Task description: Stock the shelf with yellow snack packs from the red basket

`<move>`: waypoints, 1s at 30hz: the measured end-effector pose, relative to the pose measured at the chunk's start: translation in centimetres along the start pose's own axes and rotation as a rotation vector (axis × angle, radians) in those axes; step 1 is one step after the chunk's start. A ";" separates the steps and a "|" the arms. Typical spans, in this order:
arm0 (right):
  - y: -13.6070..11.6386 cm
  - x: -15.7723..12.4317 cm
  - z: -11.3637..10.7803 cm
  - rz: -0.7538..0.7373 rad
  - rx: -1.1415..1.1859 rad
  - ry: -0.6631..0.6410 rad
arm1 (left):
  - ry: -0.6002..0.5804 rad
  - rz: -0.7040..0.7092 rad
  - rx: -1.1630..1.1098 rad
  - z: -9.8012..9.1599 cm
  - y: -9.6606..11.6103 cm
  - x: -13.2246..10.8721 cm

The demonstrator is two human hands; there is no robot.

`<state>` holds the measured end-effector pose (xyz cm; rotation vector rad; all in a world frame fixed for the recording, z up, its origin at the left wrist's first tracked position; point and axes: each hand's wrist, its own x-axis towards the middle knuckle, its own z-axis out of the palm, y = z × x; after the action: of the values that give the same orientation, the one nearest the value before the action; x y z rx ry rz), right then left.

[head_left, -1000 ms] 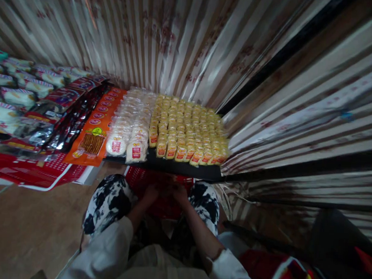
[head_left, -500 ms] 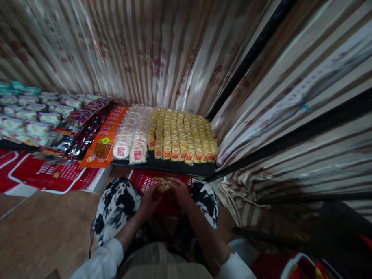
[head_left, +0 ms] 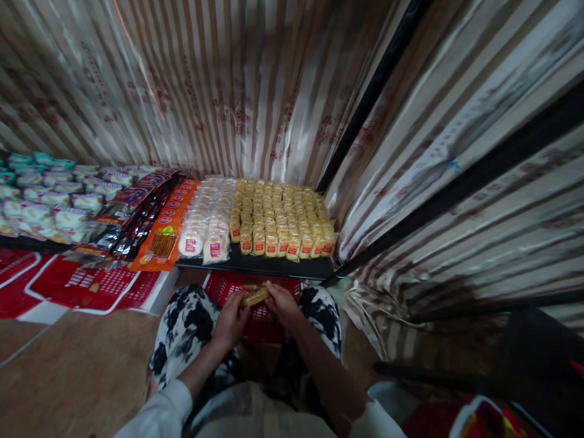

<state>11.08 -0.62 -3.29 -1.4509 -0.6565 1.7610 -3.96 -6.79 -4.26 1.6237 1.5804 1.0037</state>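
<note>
Between my two hands is a small yellow wrapped snack packet (head_left: 256, 297), held above a red plastic basket (head_left: 216, 285) at my knees. My left hand (head_left: 231, 320) pinches its left end, and my right hand (head_left: 282, 304) grips the right end. Both hands are closed. Another bit of yellow wrapping shows just behind the packet; I cannot tell whether it is held or lies in the basket. Rows of similar yellow packets (head_left: 283, 222) stand upright on the low black shelf (head_left: 256, 264) ahead of my hands.
Left of the yellow rows are white round packets (head_left: 208, 222), an orange snack bag (head_left: 164, 230), dark shiny bags (head_left: 134, 216) and white-and-green packets (head_left: 48, 194). Red cartons (head_left: 88, 282) sit below the shelf. Striped sheeting (head_left: 220, 69) and black poles (head_left: 372, 103) enclose the space.
My hands have drawn slightly apart, so more of the yellow packet shows between them. The view has shifted a little.
</note>
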 end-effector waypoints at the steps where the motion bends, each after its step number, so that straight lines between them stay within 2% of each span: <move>1: -0.3 -0.2 0.1 0.010 -0.003 -0.006 | 0.020 -0.010 -0.011 -0.2 0.1 0.1; 4: -1.1 -0.9 0.3 0.033 -0.010 -0.029 | 0.062 -0.091 -0.054 -0.7 0.1 0.3; 8: -1.7 -1.7 0.7 0.045 -0.017 -0.053 | 0.041 -0.196 -0.137 -1.1 -0.2 0.7; 12: -1.1 -1.6 1.0 0.000 -0.002 -0.080 | 0.042 -0.251 -0.212 -1.6 -0.3 1.3; 17: 0.0 -0.9 1.3 -0.023 -0.002 -0.062 | 0.023 -0.367 -0.447 -2.2 0.3 2.2; 19: 0.4 -0.7 1.6 -0.033 -0.003 -0.053 | 0.043 -0.372 -0.482 -2.2 0.5 2.5; 24: 1.5 -0.7 2.7 -0.056 -0.061 -0.029 | 0.130 -0.344 -0.393 -2.4 0.8 3.1; 28: 1.7 -0.5 2.9 -0.116 -0.198 0.029 | 0.107 -0.278 -0.203 -3.4 1.8 3.7; 30: 1.3 -0.4 2.7 -0.224 -0.283 0.107 | 0.091 -0.214 -0.105 -4.0 2.4 4.2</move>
<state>8.19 -1.52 -3.42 -1.5782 -1.0013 1.4513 -6.35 -2.98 0.12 1.3240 1.6912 1.0386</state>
